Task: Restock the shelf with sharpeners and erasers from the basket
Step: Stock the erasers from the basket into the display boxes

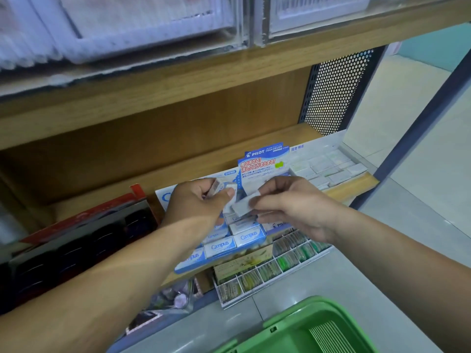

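Note:
My left hand (197, 201) is closed around a few small white erasers (219, 187) whose ends poke out above my fingers. My right hand (293, 202) pinches one white eraser (242, 205) between thumb and fingers, right beside the left hand. Both hands hover over a blue display tray of Campus erasers (230, 242) on the wooden shelf (354, 183). Behind it stands a Pilot foam eraser display card (262, 164). The green basket (300, 327) is at the bottom right on the floor; its contents are not visible.
A white tray of pale erasers (328, 166) sits at the shelf's right end. Below is a divided tray of small green and brown packets (275, 268). Dark boxed items (76, 240) fill the shelf's left side. An upper shelf with clear bins (153, 29) overhangs.

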`<control>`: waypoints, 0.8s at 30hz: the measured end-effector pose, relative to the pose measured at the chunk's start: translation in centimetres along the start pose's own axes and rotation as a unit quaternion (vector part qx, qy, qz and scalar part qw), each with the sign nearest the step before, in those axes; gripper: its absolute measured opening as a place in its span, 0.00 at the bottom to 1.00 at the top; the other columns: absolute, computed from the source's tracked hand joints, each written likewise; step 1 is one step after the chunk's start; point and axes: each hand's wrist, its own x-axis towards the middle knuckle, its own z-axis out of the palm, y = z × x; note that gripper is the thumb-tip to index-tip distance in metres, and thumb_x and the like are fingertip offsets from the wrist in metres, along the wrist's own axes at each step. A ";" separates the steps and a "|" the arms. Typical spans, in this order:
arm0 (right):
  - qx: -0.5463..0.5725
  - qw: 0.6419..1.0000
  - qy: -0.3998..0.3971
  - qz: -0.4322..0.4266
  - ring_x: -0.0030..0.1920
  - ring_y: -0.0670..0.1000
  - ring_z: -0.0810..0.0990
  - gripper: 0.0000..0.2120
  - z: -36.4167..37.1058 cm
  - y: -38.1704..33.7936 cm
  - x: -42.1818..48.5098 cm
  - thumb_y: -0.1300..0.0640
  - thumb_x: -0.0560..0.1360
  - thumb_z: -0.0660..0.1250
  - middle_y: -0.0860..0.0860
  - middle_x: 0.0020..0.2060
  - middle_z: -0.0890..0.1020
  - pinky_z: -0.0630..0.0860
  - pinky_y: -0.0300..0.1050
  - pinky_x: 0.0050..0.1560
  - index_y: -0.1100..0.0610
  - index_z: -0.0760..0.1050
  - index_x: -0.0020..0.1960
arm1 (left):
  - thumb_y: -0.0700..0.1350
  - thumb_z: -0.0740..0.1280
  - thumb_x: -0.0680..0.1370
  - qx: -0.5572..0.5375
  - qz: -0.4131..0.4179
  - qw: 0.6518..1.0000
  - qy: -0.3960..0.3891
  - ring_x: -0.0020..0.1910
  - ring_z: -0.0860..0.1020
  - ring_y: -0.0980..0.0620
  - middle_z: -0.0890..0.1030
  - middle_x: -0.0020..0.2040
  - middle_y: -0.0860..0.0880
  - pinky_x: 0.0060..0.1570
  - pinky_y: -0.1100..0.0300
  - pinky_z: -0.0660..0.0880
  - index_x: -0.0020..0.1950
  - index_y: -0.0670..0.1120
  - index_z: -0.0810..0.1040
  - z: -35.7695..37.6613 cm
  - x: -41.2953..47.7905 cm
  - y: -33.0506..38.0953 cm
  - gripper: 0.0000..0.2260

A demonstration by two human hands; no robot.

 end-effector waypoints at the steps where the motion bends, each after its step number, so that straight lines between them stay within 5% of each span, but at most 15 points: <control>1: 0.009 1.000 0.005 -0.006 0.43 0.56 0.85 0.11 0.1 0.2 0.0 0.69 0.72 0.75 0.60 0.41 0.81 0.84 0.51 0.50 0.59 0.74 0.47 | 0.54 0.73 0.79 0.017 0.001 1.000 0.000 0.37 0.86 0.54 0.85 0.50 0.42 0.51 0.44 0.84 0.49 0.50 0.86 -0.6 -0.1 -0.1 0.08; 5: 0.090 0.996 0.009 0.004 0.45 0.60 0.85 0.10 0.1 0.2 -0.4 0.70 0.79 0.67 0.65 0.46 0.81 0.84 0.61 0.51 0.58 0.70 0.52 | 0.54 0.71 0.80 0.013 -0.001 0.999 -0.031 0.37 0.87 0.52 0.85 0.44 0.41 0.56 0.39 0.81 0.50 0.46 0.84 -1.6 -0.7 -0.2 0.12; 8: 0.077 0.995 0.061 -0.004 0.40 0.61 0.86 0.08 -1.7 -0.3 -0.8 0.65 0.83 0.63 0.61 0.52 0.82 0.84 0.55 0.39 0.56 0.70 0.59 | 0.51 0.69 0.82 -0.018 -0.022 0.997 -0.068 0.37 0.87 0.47 0.85 0.37 0.44 0.48 0.45 0.84 0.49 0.45 0.80 -0.3 -1.2 0.2 0.10; 12: -0.047 0.983 0.177 -0.004 0.28 0.55 0.79 0.16 -7.6 -0.3 -1.6 0.64 0.79 0.70 0.61 0.50 0.81 0.82 0.48 0.32 0.58 0.74 0.66 | 0.50 0.67 0.83 -0.038 -0.030 0.992 -0.118 0.37 0.87 0.46 0.84 0.53 0.35 0.38 0.57 0.84 0.64 0.43 0.78 2.6 -0.9 1.3 0.14; 14: -0.088 0.968 0.236 -0.003 0.28 0.54 0.79 0.17 -10.8 -0.5 -1.8 0.65 0.75 0.74 0.63 0.42 0.82 0.82 0.47 0.31 0.64 0.76 0.62 | 0.49 0.67 0.83 -0.021 -0.023 0.991 -0.129 0.39 0.87 0.45 0.82 0.63 0.41 0.42 0.59 0.84 0.72 0.43 0.74 4.3 -0.1 2.1 0.19; 16: -0.125 0.953 0.276 -0.014 0.26 0.53 0.79 0.12 -13.4 -1.0 -1.4 0.67 0.75 0.74 0.61 0.37 0.81 0.82 0.45 0.29 0.66 0.79 0.58 | 0.47 0.67 0.84 -0.005 -0.014 0.991 -0.136 0.39 0.86 0.44 0.82 0.61 0.50 0.50 0.55 0.84 0.74 0.41 0.72 6.0 0.7 2.8 0.21; 20: -0.227 0.938 0.259 -0.043 0.28 0.52 0.76 0.07 -16.3 -1.6 1.0 0.63 0.75 0.74 0.46 0.28 0.80 0.76 0.42 0.28 0.58 0.83 0.53 | 0.45 0.67 0.84 -0.002 -0.006 0.989 -0.148 0.31 0.79 0.51 0.85 0.42 0.45 0.39 0.61 0.81 0.53 0.52 0.79 9.1 1.6 3.2 0.02; 22: -0.258 0.942 0.212 -0.047 0.26 0.52 0.73 0.06 -16.1 -1.9 2.1 0.61 0.73 0.77 0.44 0.29 0.81 0.71 0.40 0.26 0.54 0.82 0.48 | 0.45 0.67 0.83 0.017 -0.002 0.991 -0.134 0.27 0.77 0.53 0.84 0.38 0.43 0.32 0.66 0.77 0.45 0.56 0.76 10.3 2.0 3.1 0.09; 24: -0.262 0.948 0.174 -0.055 0.25 0.54 0.73 0.07 -15.7 -1.9 3.0 0.65 0.73 0.76 0.51 0.36 0.84 0.66 0.38 0.23 0.55 0.81 0.46 | 0.45 0.69 0.82 0.018 0.004 0.993 -0.115 0.28 0.77 0.52 0.84 0.34 0.45 0.35 0.62 0.78 0.43 0.56 0.79 10.9 2.5 2.7 0.09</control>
